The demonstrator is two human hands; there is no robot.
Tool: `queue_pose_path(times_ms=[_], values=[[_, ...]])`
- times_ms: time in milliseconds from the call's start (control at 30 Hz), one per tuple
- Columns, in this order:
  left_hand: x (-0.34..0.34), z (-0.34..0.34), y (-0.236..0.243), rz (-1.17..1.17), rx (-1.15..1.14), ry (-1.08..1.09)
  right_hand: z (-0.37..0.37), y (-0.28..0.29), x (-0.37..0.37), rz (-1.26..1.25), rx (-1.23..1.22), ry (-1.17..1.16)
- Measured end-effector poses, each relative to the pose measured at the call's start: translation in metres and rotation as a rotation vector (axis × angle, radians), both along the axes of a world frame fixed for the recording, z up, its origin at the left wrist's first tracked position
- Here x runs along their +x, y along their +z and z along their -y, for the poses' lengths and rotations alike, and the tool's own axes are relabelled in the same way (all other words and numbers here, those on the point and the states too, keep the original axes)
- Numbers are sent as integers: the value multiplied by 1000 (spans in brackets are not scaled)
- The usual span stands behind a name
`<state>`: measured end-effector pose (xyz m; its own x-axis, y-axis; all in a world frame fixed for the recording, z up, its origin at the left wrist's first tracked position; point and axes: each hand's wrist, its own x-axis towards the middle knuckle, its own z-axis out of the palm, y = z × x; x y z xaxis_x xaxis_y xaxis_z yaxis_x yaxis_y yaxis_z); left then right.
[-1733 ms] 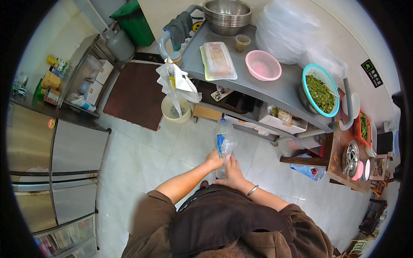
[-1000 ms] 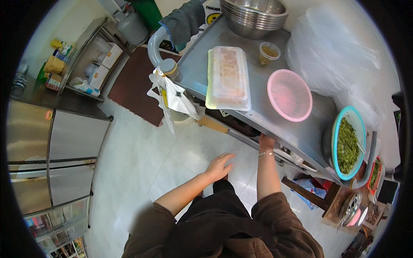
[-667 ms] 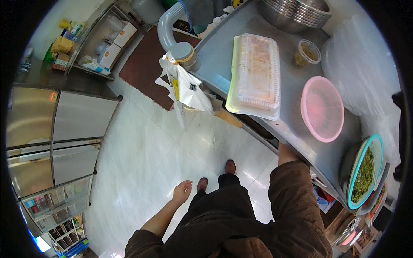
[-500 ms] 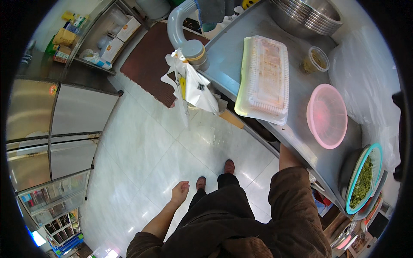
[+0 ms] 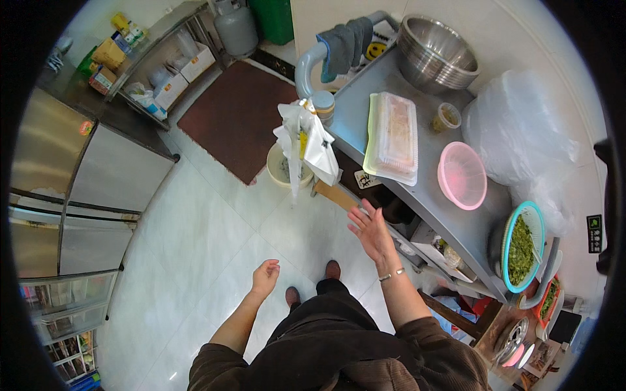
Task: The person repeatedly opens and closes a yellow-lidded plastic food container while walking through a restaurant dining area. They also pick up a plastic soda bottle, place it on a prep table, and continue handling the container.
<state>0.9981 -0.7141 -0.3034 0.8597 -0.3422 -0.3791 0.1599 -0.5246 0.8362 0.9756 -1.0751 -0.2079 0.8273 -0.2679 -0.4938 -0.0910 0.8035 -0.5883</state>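
My right hand [image 5: 374, 236], with a bracelet at the wrist, is raised beside the front edge of the grey worktop [image 5: 433, 159]. Its fingers are spread and it holds nothing. Behind its fingertips is the dark opening of the lower shelf [image 5: 399, 212]. Over the floor, in front of my body, hangs my left hand [image 5: 265, 277], fingers loosely curled together with nothing seen in them. On the worktop sit a clear lidded plastic tray box [image 5: 396, 133], a pink basket [image 5: 462, 176], a small tub [image 5: 447, 117] and a turquoise-rimmed colander of chopped greens [image 5: 521, 254].
Nested steel bowls [image 5: 438, 55] stand at the worktop's far end beside a large clear plastic bag [image 5: 515, 130]. White bags [image 5: 313, 143] hang from the rail above a cream bucket [image 5: 279, 171]. A brown mat [image 5: 238, 120] covers floor near the steel fridge [image 5: 120, 169].
My right hand has come out from under the worktop's edge into view, its fingers spread. The view has shifted, bringing in the bucket and more of the lower shelf. My left hand stays curled.
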Motion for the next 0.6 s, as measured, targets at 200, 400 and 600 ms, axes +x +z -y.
queue_pose_path(times_ms=[200, 400, 600], values=[[17, -35, 39, 80, -49, 106, 14, 116, 112, -28, 492, -632], [24, -97, 60, 227, -104, 198, 25, 109, 153, -192, 364, -745], [36, -156, 105, -270, -481, 645, 33, 64, 103, 182, 202, -688]])
